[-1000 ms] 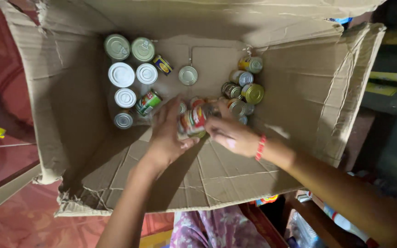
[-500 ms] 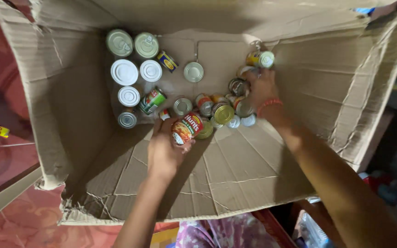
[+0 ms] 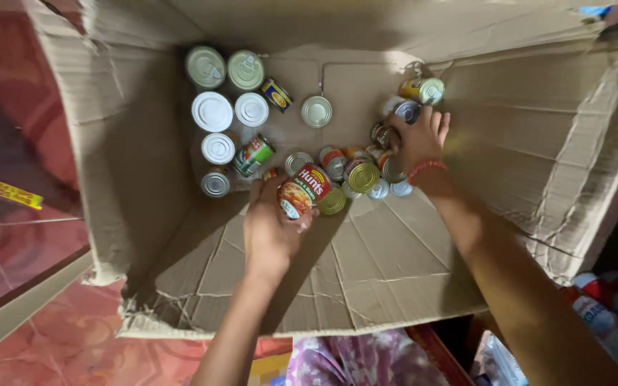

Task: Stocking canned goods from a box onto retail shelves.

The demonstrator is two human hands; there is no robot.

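Creased matt cardboard box [image 3: 538, 143], shiny metal cans [image 3: 212, 111] w/ glossy paper labels.

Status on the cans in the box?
Done: silver-topped cans stand upright in rows at the box's left. In hand: left hand grips a red-labelled can; right hand is on the loose pile. Left: that jumbled pile of cans.

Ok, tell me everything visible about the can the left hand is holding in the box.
The can is a small metal cylinder wrapped in a paper label, red at one end with a picture of orange-brown food at the other. It lies tilted on its side, raised slightly over the cardboard box floor. The left hand grips it from below, fingers curled round the lower end. A gold-lidded can sits right against it. It looks closed and undented; its ends are mostly hidden.
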